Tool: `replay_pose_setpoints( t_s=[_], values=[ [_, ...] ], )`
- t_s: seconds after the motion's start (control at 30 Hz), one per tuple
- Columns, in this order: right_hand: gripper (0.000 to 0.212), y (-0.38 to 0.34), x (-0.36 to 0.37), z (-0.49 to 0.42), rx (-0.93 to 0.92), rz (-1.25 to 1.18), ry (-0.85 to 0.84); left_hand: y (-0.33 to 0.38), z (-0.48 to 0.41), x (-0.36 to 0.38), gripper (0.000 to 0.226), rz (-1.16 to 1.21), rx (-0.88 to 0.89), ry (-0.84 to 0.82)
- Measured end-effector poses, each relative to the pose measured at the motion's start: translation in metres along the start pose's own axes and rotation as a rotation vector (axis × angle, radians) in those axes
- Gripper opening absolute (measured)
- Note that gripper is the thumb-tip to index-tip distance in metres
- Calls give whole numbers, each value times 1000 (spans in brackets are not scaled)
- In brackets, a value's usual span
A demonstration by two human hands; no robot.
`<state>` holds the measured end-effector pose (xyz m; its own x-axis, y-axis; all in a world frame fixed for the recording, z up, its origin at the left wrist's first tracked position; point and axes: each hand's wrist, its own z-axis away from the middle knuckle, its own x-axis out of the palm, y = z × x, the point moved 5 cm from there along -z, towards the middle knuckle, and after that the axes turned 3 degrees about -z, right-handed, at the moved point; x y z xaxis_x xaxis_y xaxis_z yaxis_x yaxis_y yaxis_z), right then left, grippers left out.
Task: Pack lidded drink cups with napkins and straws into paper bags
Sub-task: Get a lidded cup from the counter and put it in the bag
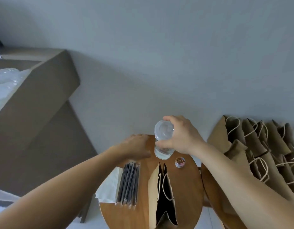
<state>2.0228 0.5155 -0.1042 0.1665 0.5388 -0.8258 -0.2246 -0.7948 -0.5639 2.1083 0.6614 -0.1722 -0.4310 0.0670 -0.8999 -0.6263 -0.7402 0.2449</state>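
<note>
While the clear lidded cup (163,141) is gripped near its top by the right hand (184,138), with the thumb curled round the near side and the fingers wrapped over the far rim, it is held upright over the far part of the round wooden table (187,192). Whether its base touches the tabletop cannot be told. A little clear liquid is seen at the bottom of the cup.

The left hand (136,146) is stretched palm down over the table's far left edge, just left of the cup. It is blurred, so it cannot be told how far its fingers are spread or whether anything is held.

At the table's middle an open paper bag (153,195) is stood upright, its mouth gaping and its cord handles hanging inward. On the table's left side a bundle of dark straws (129,184) is laid, and white napkins (110,185) are spread beside it, overhanging the left edge. A small round tin (180,162) is set on the table just right of the cup.

Right of the table a heap of folded paper bags (258,146) is leaned against the wall. Well left of the table a cardboard box (43,96) is seen, with clear plastic ware (5,81) inside.
</note>
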Motion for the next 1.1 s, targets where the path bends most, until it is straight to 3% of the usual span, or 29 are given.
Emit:
replay_pose_setpoints(
  t_s=[0.07,0.23,0.33,0.43,0.53,0.63,0.8,0.97,1.1],
  values=[
    [95,17,14,6,12,-14,-16,4,1,42,56,-8,-37,-104],
    [93,40,45,15,42,-52,-62,-3,15,138,84,18,-108,-447],
    [94,46,57,19,47,-51,-83,2,15,164,98,106,-119,-555],
    [94,52,63,28,50,-31,-92,11,13,174,91,84,-98,-530],
    [92,56,65,39,42,-3,-87,22,12,182,53,98,-88,-445],
    [89,60,64,50,29,23,-68,12,10,186,32,245,-232,-344],
    [90,68,81,72,-12,54,-183,-16,8,194,32,552,-442,-430],
    [87,66,124,84,-147,276,-430,-15,12,187,32,628,-418,-388],
    [86,75,157,78,20,316,-502,-15,17,187,31,641,-414,-360]
  ],
)
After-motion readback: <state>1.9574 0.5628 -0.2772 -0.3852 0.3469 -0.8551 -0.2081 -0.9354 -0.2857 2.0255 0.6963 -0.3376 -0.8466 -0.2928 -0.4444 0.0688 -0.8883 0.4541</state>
